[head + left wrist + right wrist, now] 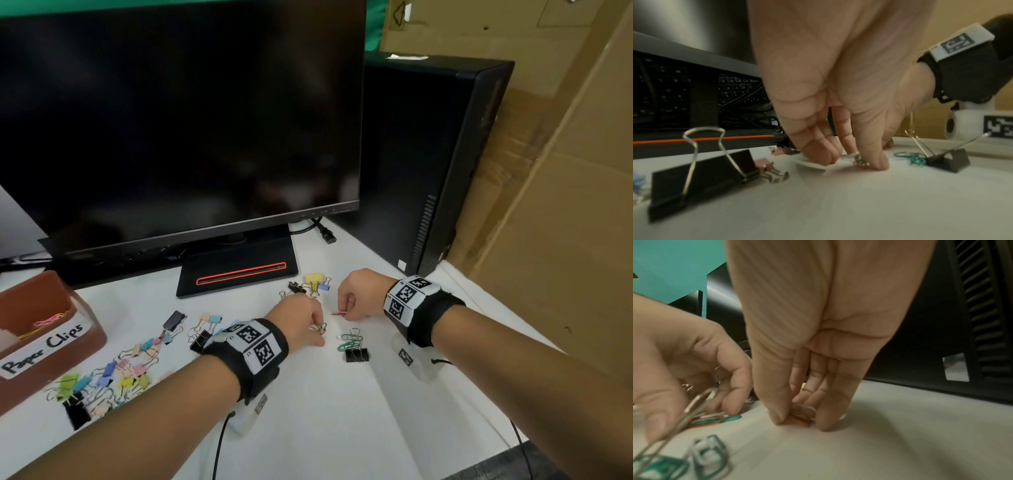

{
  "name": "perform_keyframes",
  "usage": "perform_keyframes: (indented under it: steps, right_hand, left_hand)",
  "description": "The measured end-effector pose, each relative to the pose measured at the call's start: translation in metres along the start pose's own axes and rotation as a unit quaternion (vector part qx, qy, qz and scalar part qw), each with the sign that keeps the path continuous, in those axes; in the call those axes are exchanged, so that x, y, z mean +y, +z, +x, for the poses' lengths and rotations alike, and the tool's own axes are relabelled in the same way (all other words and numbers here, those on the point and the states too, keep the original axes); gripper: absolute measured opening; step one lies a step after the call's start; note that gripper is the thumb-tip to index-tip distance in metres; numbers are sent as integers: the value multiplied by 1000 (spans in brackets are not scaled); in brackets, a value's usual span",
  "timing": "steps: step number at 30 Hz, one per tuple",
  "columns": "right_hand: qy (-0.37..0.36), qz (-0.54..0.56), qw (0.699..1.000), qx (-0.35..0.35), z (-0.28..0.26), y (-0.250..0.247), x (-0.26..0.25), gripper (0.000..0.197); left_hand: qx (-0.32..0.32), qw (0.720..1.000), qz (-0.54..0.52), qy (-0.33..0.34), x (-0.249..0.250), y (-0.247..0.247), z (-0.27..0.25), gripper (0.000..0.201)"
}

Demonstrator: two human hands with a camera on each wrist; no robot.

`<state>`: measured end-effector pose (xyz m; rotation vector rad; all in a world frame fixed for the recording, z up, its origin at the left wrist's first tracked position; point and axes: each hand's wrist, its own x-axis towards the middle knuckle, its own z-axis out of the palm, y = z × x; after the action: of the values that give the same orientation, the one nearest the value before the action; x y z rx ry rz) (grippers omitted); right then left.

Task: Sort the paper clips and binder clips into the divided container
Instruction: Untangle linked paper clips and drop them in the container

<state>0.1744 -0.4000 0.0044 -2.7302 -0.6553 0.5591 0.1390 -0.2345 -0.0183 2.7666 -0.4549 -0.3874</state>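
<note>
My left hand [318, 334] is down on the white table, thumb and fingers pinching a small bunch of paper clips [859, 161]. Just right of it my right hand [346, 313] pinches a red paper clip [338, 313]; the right wrist view shows red and white paper clips [802, 416] between its thumb and fingers [826, 421]. Green paper clips [350, 340] and a black binder clip [356, 355] lie in front of the hands. The brown divided container [82, 342], labelled "Paper Clips", stands at the far left with a few clips inside.
Several pastel and black binder clips [113, 373] are scattered between the container and my left forearm. More binder clips [313, 284] lie beyond the hands. A monitor stand [236, 274] and a black computer tower [431, 164] border the back of the table.
</note>
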Motion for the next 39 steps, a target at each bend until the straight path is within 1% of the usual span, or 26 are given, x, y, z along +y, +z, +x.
perform_keyframes:
  steps: [5, 10, 13, 17, 19, 22, 24, 27, 31, 35, 37, 39]
  right_hand:
    - [-5, -42, 999, 4, 1, 1, -2, 20]
    - [-9, -68, 998, -8, 3, -3, -3, 22]
    - [-19, -78, 997, -21, 6, -5, -3, 23]
    - [-23, -75, 997, -11, 8, -2, 0, 21]
    - [-21, -64, 998, -1, 7, -1, 1, 20]
    - [-22, -55, 998, 5, 7, 1, 2, 22]
    - [-22, -51, 998, 5, 6, 1, 1, 22]
    - [-20, -48, 999, -6, 5, 1, -2, 23]
    - [-35, -65, 997, -15, 7, 3, -7, 19]
    - [-26, -70, 997, -20, 9, 5, -7, 19]
    - [-18, -62, 998, -16, 9, 3, -4, 20]
    - [-10, -49, 999, -5, 8, 1, 1, 18]
  left_hand:
    - [-11, 999, 29, 8, 1, -4, 3, 25]
    - [-17, 999, 43, 0, -1, -8, 8, 33]
    - [-7, 1000, 29, 0, -5, -9, 7, 32]
    - [-10, 1000, -7, -1, -10, -10, 5, 34]
    - [-23, 1000, -9, 1, -10, -10, 5, 32]
    - [-37, 999, -13, 0, -7, -9, 6, 22]
    - [-38, 999, -1, 2, -4, -10, 7, 20]
    - [-41, 998, 48, 4, -2, -9, 8, 21]
    - [-60, 995, 83, 7, 0, -7, 6, 20]
    - [-69, 996, 58, -6, 1, -7, 2, 24]
    - [-74, 997, 36, 5, 3, -7, 0, 27]
    - [-62, 998, 5, 26, 8, -4, -3, 27]
